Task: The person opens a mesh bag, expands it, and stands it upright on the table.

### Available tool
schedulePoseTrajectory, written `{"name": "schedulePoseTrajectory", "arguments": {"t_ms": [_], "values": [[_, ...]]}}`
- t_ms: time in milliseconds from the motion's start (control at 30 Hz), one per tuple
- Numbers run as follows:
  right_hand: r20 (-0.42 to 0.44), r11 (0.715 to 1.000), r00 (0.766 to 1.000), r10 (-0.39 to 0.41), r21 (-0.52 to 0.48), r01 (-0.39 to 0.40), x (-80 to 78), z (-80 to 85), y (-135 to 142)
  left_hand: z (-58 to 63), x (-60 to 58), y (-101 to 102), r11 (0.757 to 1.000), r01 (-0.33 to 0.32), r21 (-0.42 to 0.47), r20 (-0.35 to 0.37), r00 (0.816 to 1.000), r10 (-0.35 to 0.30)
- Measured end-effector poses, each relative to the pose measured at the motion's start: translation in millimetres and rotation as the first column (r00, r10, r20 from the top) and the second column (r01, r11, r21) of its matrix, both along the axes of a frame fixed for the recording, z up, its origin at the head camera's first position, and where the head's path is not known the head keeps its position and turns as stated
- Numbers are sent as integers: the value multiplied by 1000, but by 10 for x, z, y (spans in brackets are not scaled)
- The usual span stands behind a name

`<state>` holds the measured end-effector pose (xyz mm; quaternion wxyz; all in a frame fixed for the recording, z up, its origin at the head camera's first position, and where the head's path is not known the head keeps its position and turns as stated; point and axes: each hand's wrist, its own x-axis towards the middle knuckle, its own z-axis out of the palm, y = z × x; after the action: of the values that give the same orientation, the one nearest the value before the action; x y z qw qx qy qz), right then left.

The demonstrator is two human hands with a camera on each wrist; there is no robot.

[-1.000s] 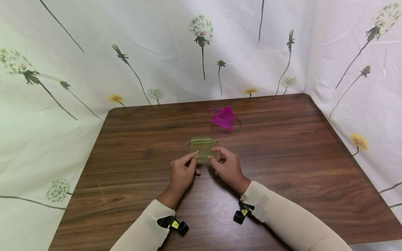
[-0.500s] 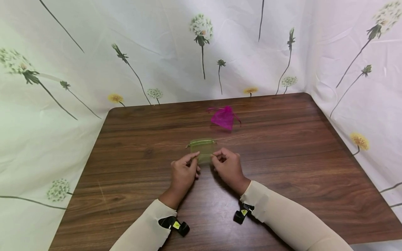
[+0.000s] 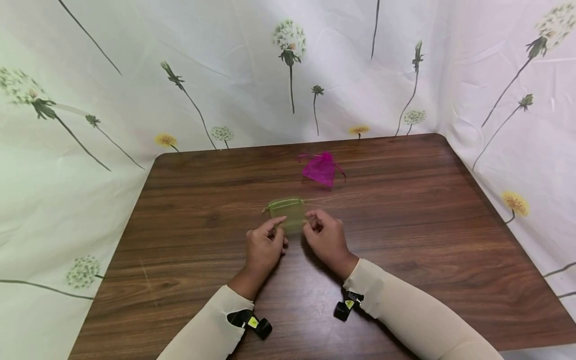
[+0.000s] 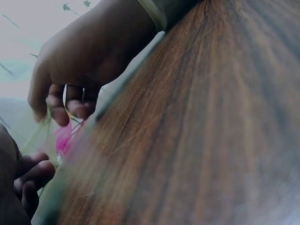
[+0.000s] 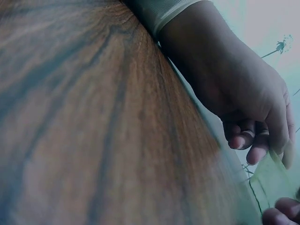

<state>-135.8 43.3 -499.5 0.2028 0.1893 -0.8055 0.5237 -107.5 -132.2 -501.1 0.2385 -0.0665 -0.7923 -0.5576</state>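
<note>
A sheer green drawstring pouch [image 3: 288, 210] is in front of me at the middle of the table, its corded mouth on the far side. My left hand [image 3: 264, 246] pinches its near left part between thumb and index finger. At the near right edge, my right hand [image 3: 329, 240] pinches the cloth with thumb and fingertips. The right wrist view shows the green cloth [image 5: 269, 176] stretched between the fingers of both hands. Farther back lies a magenta drawstring pouch [image 3: 321, 171], its neck gathered and its cords spread to the sides.
The brown wood-grain table [image 3: 189, 200] has a rounded far edge. Behind it and along the right hangs a white curtain [image 3: 234, 65] printed with dandelions. Black camera mounts [image 3: 255, 324] sit at both wrists.
The green pouch's mouth has shifted slightly left and tilted. My right fingers have moved a little at its edge. The magenta pouch has stayed still.
</note>
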Motion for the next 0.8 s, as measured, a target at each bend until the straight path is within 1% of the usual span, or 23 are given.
{"name": "schedulePoseTrajectory", "arguments": {"t_ms": [67, 167, 267, 433, 500, 633, 700, 800], "values": [[21, 1000, 999, 28, -2, -28, -1, -1, 5, 0, -5, -4, 1000, 9, 2, 8, 1000, -9], [35, 999, 999, 38, -6, -38, 7, -2, 10, -8, -9, -11, 1000, 15, 3, 3, 1000, -15], [26, 1000, 1000, 18, 0, -18, 9, -7, 10, -21, -19, -25, 999, 7, -31, -20, 1000, -7], [7, 1000, 1000, -2, -29, 2, 7, -3, 3, -33, -26, -42, 994, -26, -102, -49, 999, 21], [3, 999, 1000, -10, -37, 10, 7, 2, 2, -29, -21, -40, 994, -24, -106, -45, 999, 19], [-12, 999, 999, -38, -33, 38, 9, 16, -2, -8, -6, -28, 996, -15, -88, -25, 1000, 13], [-27, 998, 998, -51, -27, 50, 10, 20, -6, 4, -2, -24, 996, -23, -83, -23, 1000, 22], [-57, 998, 997, -60, -18, 59, 7, 11, -12, 8, 3, -24, 994, -48, -94, -43, 998, 44]]}}
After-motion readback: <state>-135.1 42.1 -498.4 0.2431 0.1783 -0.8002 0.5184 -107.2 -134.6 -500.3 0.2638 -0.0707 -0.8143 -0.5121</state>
